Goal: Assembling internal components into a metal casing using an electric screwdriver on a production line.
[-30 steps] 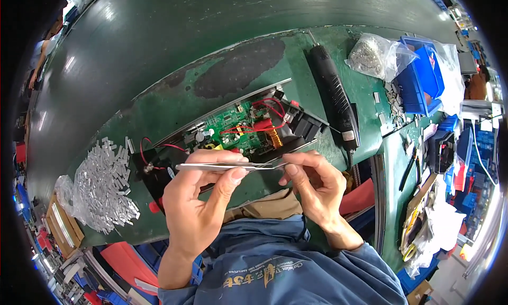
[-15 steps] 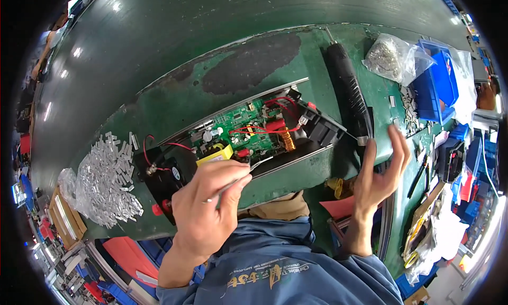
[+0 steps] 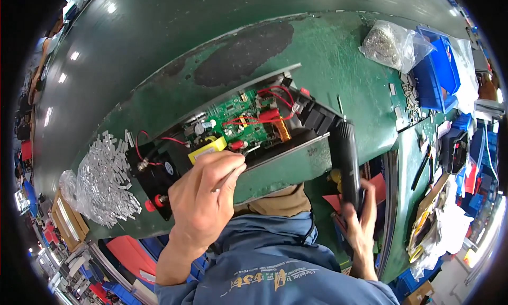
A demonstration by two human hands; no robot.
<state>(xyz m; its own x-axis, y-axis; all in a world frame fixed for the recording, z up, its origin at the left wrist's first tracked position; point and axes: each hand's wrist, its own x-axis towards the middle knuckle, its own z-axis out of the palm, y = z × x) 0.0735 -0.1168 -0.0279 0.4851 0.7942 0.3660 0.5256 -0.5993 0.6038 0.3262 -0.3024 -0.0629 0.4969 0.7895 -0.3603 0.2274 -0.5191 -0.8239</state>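
An open electronic unit lies on the green bench, a green circuit board [image 3: 238,114] inside its metal housing [image 3: 288,155]. My left hand [image 3: 201,199] is at the housing's near side, closed on slim metal tweezers [image 3: 253,150]; their tip is over the near edge of the board, beside a red component. In my right hand [image 3: 362,225] is a black electric screwdriver [image 3: 345,151], gripped near its lower end, the bit pointing away from me. The screwdriver is just right of the unit's black end piece [image 3: 317,117]. A black end panel [image 3: 153,172] joins the unit by wires at left.
A heap of small silver metal pieces [image 3: 108,178] lies at left beside a cardboard box [image 3: 66,217]. Right of the unit are loose metal parts [image 3: 410,98], a clear bag of small hardware [image 3: 385,45] and blue bins [image 3: 431,82]. The bench's near edge has a gap at right.
My right hand has taken hold of the screwdriver and drawn it off the bench toward me. My left hand stays by the unit with the tweezers.
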